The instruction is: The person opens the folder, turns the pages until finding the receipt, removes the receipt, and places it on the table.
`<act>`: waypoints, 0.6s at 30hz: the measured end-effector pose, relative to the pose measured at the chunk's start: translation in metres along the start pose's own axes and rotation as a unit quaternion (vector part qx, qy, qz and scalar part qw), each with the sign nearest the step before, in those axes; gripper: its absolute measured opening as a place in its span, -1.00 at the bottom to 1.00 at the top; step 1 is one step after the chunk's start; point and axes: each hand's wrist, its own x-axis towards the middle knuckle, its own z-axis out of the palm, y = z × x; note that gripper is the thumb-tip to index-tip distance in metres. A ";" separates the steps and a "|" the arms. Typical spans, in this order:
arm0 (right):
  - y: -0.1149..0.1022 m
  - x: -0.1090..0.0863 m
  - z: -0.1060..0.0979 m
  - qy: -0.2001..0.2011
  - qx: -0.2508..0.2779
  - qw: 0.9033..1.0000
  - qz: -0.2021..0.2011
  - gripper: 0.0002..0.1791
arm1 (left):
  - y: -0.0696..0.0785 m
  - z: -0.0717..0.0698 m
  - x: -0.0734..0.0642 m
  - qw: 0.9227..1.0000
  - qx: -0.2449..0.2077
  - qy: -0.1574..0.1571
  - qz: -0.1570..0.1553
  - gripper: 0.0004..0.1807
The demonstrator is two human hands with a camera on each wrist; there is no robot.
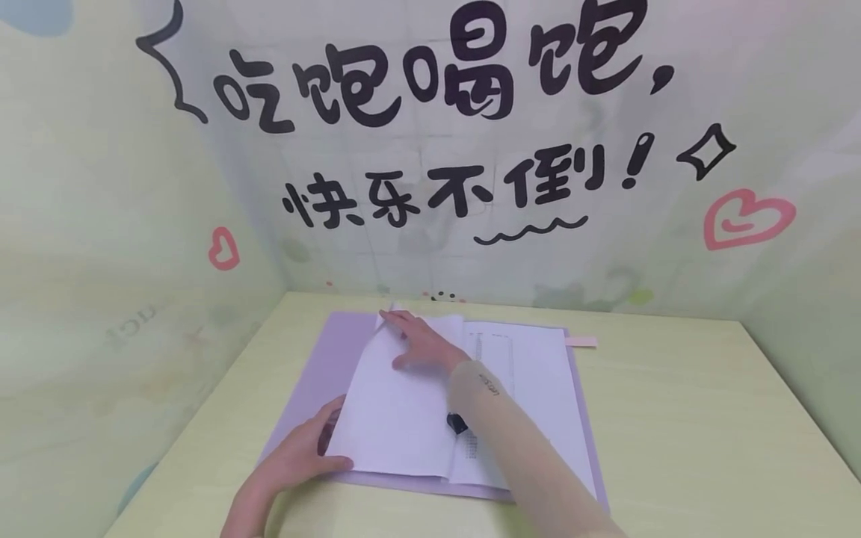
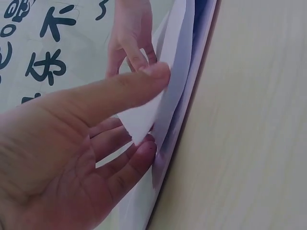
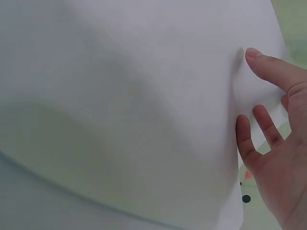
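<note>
A light purple folder lies opened on the table with white printed sheets on its right side. A blank white page is turned over toward the left, its left edge raised. My left hand holds the lower left of this page, thumb in front and fingers behind the edge. In the left wrist view, the thumb of the left hand meets the paper edge. At the page's top left, my right hand touches the paper with fingers extended; some fingertips are hidden in the right wrist view.
A pale pink tab sticks out past the folder's right edge. A small black object shows beside the right sleeve; its kind is unclear. Printed wall sheeting surrounds the pale wooden table at the back and sides.
</note>
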 end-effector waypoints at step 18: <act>0.002 -0.004 0.008 -0.022 -0.048 0.998 0.019 0.07 | -0.001 0.007 0.000 0.997 0.060 0.036 0.016 -0.17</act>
